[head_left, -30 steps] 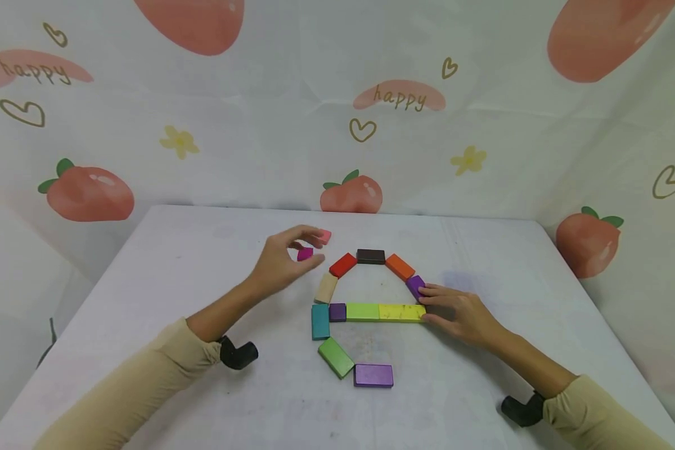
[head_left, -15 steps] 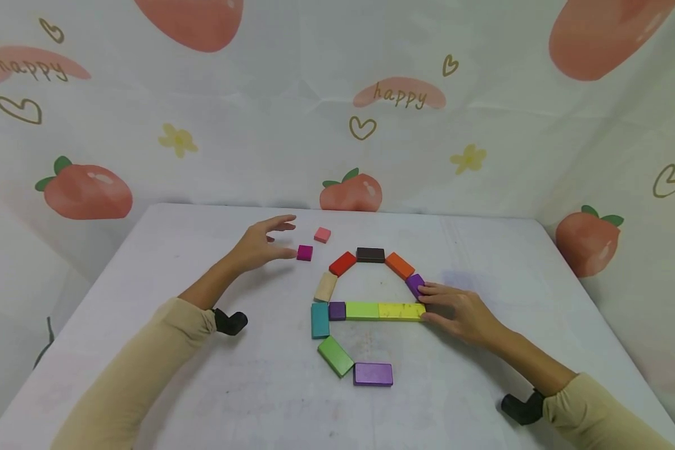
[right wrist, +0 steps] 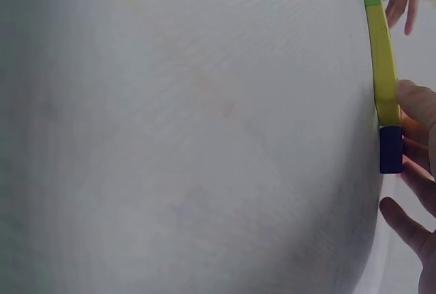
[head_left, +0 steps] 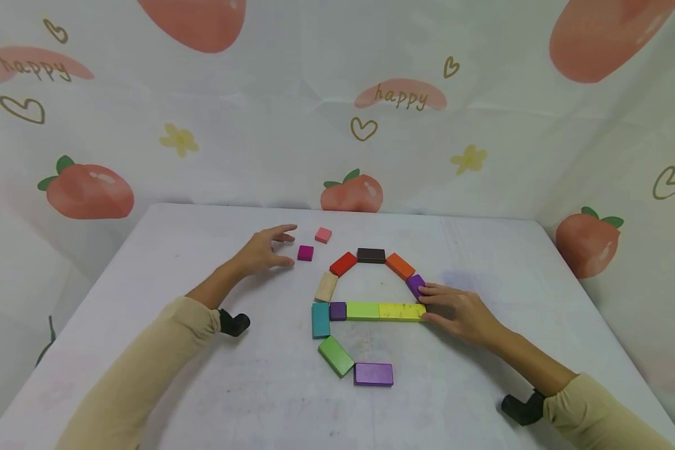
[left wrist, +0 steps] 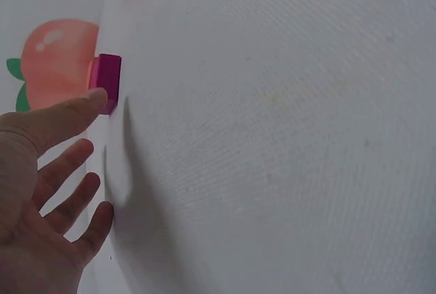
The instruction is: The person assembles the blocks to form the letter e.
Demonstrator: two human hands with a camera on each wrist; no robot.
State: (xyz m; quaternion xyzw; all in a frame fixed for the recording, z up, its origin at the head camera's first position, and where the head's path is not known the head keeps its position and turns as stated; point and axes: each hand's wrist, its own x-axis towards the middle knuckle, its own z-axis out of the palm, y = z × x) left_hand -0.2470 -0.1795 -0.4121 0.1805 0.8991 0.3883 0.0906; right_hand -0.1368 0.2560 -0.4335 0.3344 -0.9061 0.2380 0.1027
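My left hand (head_left: pixel 261 250) is spread above the far left of the table, holding nothing. Its fingers are to the left of a small magenta block (head_left: pixel 305 253) and a pink block (head_left: pixel 323 235). In the left wrist view the thumb overlaps the magenta block (left wrist: pixel 110 82); contact cannot be told. My right hand (head_left: pixel 461 312) rests at the right end of a block figure, fingers extended. Its fingertips touch a purple block (head_left: pixel 415 286), and its thumb touches the yellow block (head_left: pixel 399 312). A dark blue block (right wrist: pixel 391 150) sits at the yellow end in the right wrist view.
Red (head_left: pixel 343 264), black (head_left: pixel 371 255), orange (head_left: pixel 400 265) and beige (head_left: pixel 326 287) blocks form an arch. A lime block (head_left: pixel 362 311) and small dark purple block (head_left: pixel 337 311) continue the yellow row. Teal (head_left: pixel 320 320), green (head_left: pixel 335 356) and violet (head_left: pixel 374 374) blocks curve below.
My left hand has let go of the pink block, leaving it on the table, and has drawn back to the left. The right hand has stayed in place.
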